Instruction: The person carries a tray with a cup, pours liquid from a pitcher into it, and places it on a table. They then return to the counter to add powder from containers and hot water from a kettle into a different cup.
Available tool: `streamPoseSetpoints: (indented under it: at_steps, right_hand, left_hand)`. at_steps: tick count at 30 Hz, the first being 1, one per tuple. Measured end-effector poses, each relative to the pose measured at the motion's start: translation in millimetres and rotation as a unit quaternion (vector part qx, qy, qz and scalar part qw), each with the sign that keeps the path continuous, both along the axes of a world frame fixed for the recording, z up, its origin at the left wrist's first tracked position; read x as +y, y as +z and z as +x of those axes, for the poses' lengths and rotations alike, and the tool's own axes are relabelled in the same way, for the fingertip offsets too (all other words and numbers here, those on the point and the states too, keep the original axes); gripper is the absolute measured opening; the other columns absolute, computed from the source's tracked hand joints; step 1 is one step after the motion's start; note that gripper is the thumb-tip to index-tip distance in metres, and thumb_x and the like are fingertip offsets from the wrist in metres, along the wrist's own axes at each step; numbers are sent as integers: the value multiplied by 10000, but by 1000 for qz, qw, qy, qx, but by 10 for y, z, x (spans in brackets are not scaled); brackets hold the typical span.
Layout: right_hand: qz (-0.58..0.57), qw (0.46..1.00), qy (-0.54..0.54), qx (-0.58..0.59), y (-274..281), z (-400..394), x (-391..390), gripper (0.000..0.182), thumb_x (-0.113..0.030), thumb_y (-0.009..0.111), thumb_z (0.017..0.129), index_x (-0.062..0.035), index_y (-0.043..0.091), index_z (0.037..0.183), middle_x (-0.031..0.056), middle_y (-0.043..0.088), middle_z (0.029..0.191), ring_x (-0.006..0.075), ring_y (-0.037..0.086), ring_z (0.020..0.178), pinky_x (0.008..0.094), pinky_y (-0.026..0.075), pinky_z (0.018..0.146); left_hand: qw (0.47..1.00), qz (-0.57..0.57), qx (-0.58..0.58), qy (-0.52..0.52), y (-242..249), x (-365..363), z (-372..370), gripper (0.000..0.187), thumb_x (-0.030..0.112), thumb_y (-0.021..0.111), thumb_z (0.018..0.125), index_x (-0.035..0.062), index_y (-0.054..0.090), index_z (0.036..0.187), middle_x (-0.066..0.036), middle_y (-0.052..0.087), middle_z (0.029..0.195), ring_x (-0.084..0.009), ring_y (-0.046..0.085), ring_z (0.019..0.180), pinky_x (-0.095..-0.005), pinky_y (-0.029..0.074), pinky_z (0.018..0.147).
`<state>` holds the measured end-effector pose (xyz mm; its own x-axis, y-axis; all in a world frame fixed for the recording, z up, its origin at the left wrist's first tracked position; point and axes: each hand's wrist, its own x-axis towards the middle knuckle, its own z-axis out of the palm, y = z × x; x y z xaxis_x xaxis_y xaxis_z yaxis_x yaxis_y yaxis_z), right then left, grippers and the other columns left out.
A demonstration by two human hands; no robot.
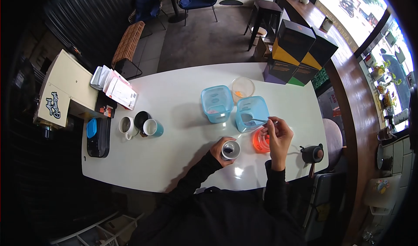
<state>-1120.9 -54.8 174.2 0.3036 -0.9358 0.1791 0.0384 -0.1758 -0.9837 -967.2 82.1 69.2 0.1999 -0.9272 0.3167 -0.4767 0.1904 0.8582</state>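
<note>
My left hand (pixel 219 151) is wrapped round a small white cup (pixel 230 150) with something dark inside. In my right hand (pixel 280 139), the fingers pinch the handle of a spoon (pixel 260 120), which reaches into a light blue square container (pixel 251 104); a little pale stuff lies at its bottom. A second blue container (pixel 217 99) stands to its left. Under my right hand is a container of orange-red liquid (pixel 260 142), partly hidden by the hand. Behind the blue containers sits a round clear tub (pixel 243 87) with bits of orange in it.
Three mugs, including a blue one (pixel 153 128), stand to the left on the white table (pixel 174 159). Farther left are a black scale-like device (pixel 99 138) and a cream machine (pixel 58 89). A dark pot (pixel 311 154) is at right; black boxes (pixel 296 50) are stacked at the back right.
</note>
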Motion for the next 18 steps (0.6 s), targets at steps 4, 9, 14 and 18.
streamPoseSetpoints:
  at_steps: [4, 9, 14, 18]
  right_hand:
    - [27, 999, 19, -32, 71, 3, 24, 232, -35, 564, 875, 68, 546, 1082, 95, 635, 788, 118, 619, 654, 216, 497, 586]
    - [-21, 999, -49, -4, 147, -386, 93, 260, -4, 528, 885, 59, 517, 1136, 65, 599, 784, 97, 589, 667, 213, 487, 627]
    - [-196, 899, -245, 306, 47, -1221, -5, 327, -40, 560, 866, -21, 536, 1192, 67, 545, 869, 133, 532, 758, 283, 441, 706]
    - [-182, 777, -310, 516, -109, -1650, 71, 557, -143, 614, 807, -170, 442, 1336, 163, 489, 990, 337, 460, 959, 423, 387, 855]
  left_hand:
    - [1000, 2, 14, 4, -8, -2, -14, 597, 152, 772, 612, 71, 485, 1130, -95, 583, 1055, -228, 604, 947, -324, 484, 809]
    - [999, 21, 45, -9, -19, 16, -34, 600, 166, 773, 614, 75, 477, 1129, -92, 583, 1050, -205, 611, 925, -319, 490, 802]
    - [997, 47, 56, -18, -34, 8, -65, 588, 174, 779, 618, 77, 477, 1113, -71, 606, 1005, -189, 630, 876, -310, 503, 776]
    - [996, 39, 59, -45, -41, -34, -116, 585, 183, 786, 605, 75, 483, 1093, -69, 618, 986, -189, 635, 865, -306, 507, 765]
